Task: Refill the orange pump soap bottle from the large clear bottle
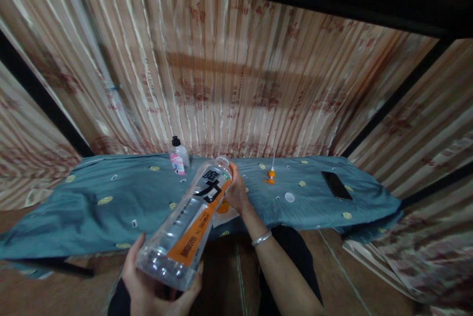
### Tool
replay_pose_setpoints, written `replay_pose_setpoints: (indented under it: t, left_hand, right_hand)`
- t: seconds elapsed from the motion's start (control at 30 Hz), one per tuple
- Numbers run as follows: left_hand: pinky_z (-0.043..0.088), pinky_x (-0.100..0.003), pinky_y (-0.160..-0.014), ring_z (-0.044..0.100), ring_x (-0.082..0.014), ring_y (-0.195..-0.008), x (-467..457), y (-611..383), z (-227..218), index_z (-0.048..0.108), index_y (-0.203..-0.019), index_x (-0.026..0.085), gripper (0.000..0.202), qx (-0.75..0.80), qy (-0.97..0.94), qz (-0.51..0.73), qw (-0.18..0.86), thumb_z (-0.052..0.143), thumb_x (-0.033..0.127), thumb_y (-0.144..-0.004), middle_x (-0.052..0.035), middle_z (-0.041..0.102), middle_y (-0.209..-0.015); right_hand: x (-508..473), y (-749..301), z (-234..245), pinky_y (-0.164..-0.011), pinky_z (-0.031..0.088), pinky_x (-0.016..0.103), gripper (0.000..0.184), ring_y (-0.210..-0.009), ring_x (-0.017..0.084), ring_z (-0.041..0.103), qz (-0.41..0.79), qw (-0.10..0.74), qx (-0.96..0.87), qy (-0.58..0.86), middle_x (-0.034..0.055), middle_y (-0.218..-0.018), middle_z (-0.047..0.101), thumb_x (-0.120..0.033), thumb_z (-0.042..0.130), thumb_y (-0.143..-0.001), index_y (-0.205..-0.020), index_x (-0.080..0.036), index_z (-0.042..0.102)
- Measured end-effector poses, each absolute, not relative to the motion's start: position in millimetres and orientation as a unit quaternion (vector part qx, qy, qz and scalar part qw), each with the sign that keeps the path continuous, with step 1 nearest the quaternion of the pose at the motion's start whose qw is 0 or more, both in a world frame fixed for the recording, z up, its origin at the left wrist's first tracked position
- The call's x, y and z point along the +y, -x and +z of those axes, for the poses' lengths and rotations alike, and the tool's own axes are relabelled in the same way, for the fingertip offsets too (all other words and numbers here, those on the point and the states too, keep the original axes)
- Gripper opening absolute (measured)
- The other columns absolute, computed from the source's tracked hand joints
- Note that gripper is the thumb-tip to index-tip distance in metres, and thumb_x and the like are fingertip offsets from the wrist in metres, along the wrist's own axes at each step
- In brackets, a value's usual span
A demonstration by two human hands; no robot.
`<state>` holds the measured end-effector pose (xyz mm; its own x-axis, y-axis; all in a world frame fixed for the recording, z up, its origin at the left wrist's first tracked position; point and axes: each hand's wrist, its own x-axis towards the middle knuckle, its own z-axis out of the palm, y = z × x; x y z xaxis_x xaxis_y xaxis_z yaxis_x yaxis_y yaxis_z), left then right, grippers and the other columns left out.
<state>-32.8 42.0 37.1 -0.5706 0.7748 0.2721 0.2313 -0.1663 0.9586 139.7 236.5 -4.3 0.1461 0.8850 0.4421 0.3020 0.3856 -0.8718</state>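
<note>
A large clear plastic bottle [185, 225] with an orange label and black characters is held tilted in front of me, its uncapped mouth pointing up and away. Around its base my left hand [157, 281] is closed, fingers on both sides. My right hand [236, 190], with a silver bangle on the wrist, grips it near the neck; the bottle hides part of those fingers. Partly behind the bottle and right wrist lies a white and orange item [224, 213] whose kind I cannot make out. An orange pump head [271, 176] with a thin tube lies farther right on the bed.
A blue-green patterned sheet [111, 217] covers the bed. Standing at the back left is a clear bottle [179, 160] with a black cap and pink label. To the right lie a white round disc [289, 197] and a dark phone [336, 185]. Black frame bars and curtains [240, 79] surround the bed.
</note>
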Motion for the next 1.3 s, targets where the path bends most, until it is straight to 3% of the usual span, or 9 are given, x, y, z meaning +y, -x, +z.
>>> replay_pose_setpoints:
  t: [0.1,0.27,0.5,0.67,0.8,0.97,1.3]
  left_hand:
    - [0.067,-0.039,-0.072,0.073,-0.0291,-0.098,43,34,37,0.044,-0.165,0.026,0.123,0.614,-0.410,0.638,0.217,0.099,0.055,-0.059,-0.0110,0.068,-0.131]
    - [0.066,-0.036,-0.072,0.073,-0.0294,-0.103,43,34,38,0.047,-0.164,0.025,0.123,0.614,-0.407,0.642,0.211,0.098,0.052,-0.055,-0.0104,0.067,-0.133]
    - [0.067,-0.044,-0.084,0.072,-0.0330,-0.108,44,32,38,0.048,-0.162,0.025,0.126,0.615,-0.389,0.650,0.219,0.099,0.060,-0.052,-0.0100,0.069,-0.130]
    - [0.067,-0.047,-0.087,0.072,-0.0318,-0.107,44,32,36,0.048,-0.162,0.027,0.123,0.616,-0.385,0.647,0.230,0.098,0.057,-0.053,-0.0087,0.068,-0.130]
    - [0.067,-0.045,-0.083,0.072,-0.0316,-0.104,42,31,40,0.044,-0.165,0.028,0.128,0.621,-0.377,0.642,0.245,0.098,0.061,-0.053,-0.0100,0.068,-0.133]
    - [0.062,-0.034,-0.063,0.072,-0.0285,-0.095,41,26,47,0.040,-0.169,0.026,0.131,0.613,-0.365,0.650,0.263,0.098,0.054,-0.055,-0.0116,0.068,-0.132]
    - [0.060,-0.030,-0.057,0.072,-0.0259,-0.092,41,25,45,0.040,-0.169,0.025,0.127,0.610,-0.371,0.652,0.256,0.096,0.051,-0.058,-0.0116,0.067,-0.132]
  right_hand:
    - [236,-139,-4,-0.114,0.062,0.048,0.075,-0.125,0.033,0.078,0.258,0.572,-0.599,0.498,0.0135,-0.137,0.079,-0.030,0.089,-0.081,-0.147,-0.023,0.055]
    - [237,-138,-6,-0.116,0.060,0.050,0.083,-0.127,0.034,0.076,0.261,0.581,-0.593,0.493,0.0157,-0.139,0.078,-0.031,0.092,-0.076,-0.149,-0.021,0.054]
    - [236,-136,-5,-0.114,0.060,0.049,0.071,-0.127,0.033,0.077,0.261,0.590,-0.591,0.484,0.0146,-0.139,0.078,-0.028,0.082,-0.082,-0.147,-0.021,0.055]
    - [235,-137,-4,-0.113,0.061,0.047,0.068,-0.125,0.032,0.078,0.267,0.586,-0.591,0.486,0.0118,-0.137,0.079,-0.031,0.081,-0.085,-0.148,-0.022,0.057]
    - [236,-137,-5,-0.113,0.062,0.047,0.070,-0.122,0.032,0.079,0.263,0.582,-0.590,0.493,0.0106,-0.134,0.081,-0.030,0.082,-0.084,-0.149,-0.023,0.057]
    - [238,-138,-9,-0.112,0.063,0.047,0.070,-0.123,0.032,0.079,0.261,0.584,-0.593,0.489,0.0106,-0.135,0.081,-0.031,0.082,-0.083,-0.149,-0.024,0.057]
    - [241,-138,-13,-0.113,0.063,0.048,0.073,-0.123,0.032,0.079,0.260,0.594,-0.598,0.472,0.0110,-0.136,0.080,-0.033,0.084,-0.083,-0.150,-0.024,0.056]
